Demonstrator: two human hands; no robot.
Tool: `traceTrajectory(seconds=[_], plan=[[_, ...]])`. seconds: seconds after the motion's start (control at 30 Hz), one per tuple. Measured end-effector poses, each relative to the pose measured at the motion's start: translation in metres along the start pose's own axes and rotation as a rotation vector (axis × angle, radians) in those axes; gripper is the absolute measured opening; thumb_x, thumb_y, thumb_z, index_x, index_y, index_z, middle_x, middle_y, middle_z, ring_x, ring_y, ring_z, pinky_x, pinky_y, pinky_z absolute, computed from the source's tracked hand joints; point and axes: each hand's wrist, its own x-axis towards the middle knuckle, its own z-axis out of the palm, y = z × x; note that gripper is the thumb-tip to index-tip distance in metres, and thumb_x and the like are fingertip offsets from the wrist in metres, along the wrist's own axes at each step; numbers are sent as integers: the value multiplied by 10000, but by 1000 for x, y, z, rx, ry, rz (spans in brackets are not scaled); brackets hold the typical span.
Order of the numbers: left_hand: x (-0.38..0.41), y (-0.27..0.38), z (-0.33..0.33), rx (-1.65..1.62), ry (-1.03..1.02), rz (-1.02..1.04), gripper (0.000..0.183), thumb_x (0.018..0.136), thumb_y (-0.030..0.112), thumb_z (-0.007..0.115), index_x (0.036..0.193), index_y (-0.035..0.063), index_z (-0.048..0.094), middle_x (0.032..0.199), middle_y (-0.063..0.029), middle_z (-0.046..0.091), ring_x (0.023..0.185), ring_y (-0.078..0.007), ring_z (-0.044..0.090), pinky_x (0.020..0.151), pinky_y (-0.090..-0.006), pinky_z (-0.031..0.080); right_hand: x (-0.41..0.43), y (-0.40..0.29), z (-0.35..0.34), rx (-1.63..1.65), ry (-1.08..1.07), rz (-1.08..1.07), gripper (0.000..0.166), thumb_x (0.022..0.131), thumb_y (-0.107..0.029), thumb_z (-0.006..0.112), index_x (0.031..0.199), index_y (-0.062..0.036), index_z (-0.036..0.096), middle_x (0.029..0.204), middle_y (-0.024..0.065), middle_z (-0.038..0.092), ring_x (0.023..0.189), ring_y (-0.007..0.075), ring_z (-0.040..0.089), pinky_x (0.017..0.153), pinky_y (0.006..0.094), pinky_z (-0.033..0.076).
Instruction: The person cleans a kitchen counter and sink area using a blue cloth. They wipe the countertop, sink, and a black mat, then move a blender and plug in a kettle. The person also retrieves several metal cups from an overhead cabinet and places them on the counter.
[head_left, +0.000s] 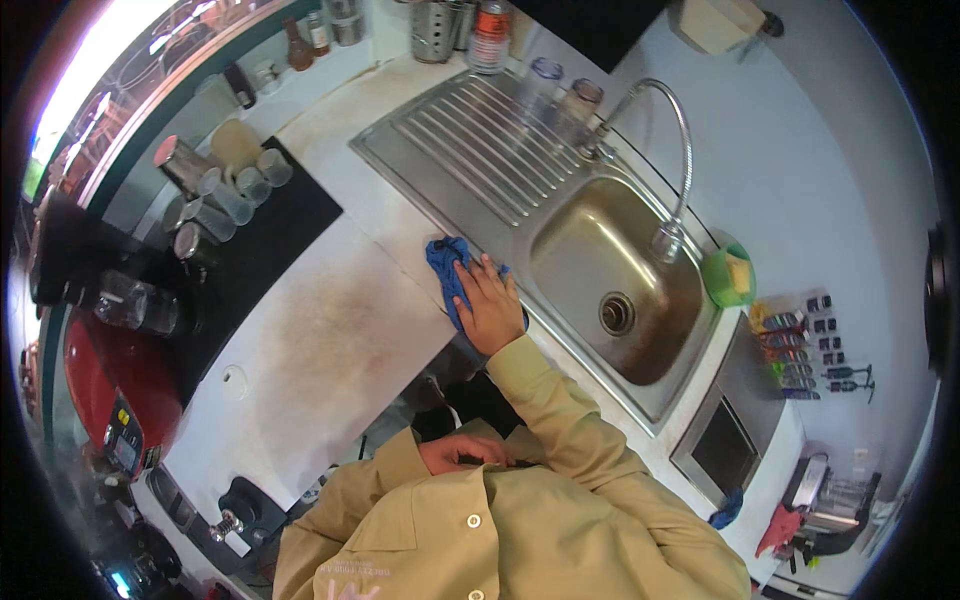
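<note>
My right hand (491, 304) lies palm down on a crumpled blue cloth (448, 274), its fingers spread over it. The cloth rests on the white countertop (390, 281), against the front rim of the stainless steel sink (585, 255). Some of the cloth shows to the left of the fingers and a little beyond them. Close to my belly, below the counter edge, is my left hand (463, 452), fingers curled in front of the tan shirt. Whether it holds anything is hidden. A brownish stain (322, 322) marks the white counter on the left.
Glass jars (541, 79) stand on the ridged drainboard beside a curved metal faucet (686, 142). A green container with a sponge (729, 276) sits right of the basin. Plastic measuring cups (225, 199) stand on a black mat (277, 225) at left, near a red appliance (120, 382).
</note>
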Motion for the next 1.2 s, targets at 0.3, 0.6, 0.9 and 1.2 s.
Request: traceTrajectory(seconds=[0.3,0.6,0.9,1.2], plan=[[76,-18,47,-376,-137,160,243,1069,208,462,1034,1,584,1204,-149,561,1141,-295,537,1031,-432,372,-53,11,-9,-32,-9,122,680,907,-315,610,1510,-98,382,1482,142,456,1464,336,309,1168,655,167],[152,-67,104,38,-90,-216,202,1030,116,552,862,6,576,903,-104,609,896,-225,593,817,-363,465,-208,70,-71,-30,-32,197,730,866,-275,682,1502,-69,387,1562,142,351,1497,345,239,1197,632,116],[230,-180,199,381,-115,-148,159,1018,140,584,972,1,644,970,-110,638,974,-237,622,888,-363,480,-515,124,-178,-136,47,596,728,783,-152,705,1442,-4,433,1513,190,391,1473,416,264,1182,621,197],[285,-212,292,44,313,-471,763,947,111,692,1536,93,206,1427,-109,394,1291,-239,460,1056,-399,435,-591,105,-248,539,438,691,268,935,-14,531,1184,30,620,1061,200,652,1008,405,627,934,401,480]])
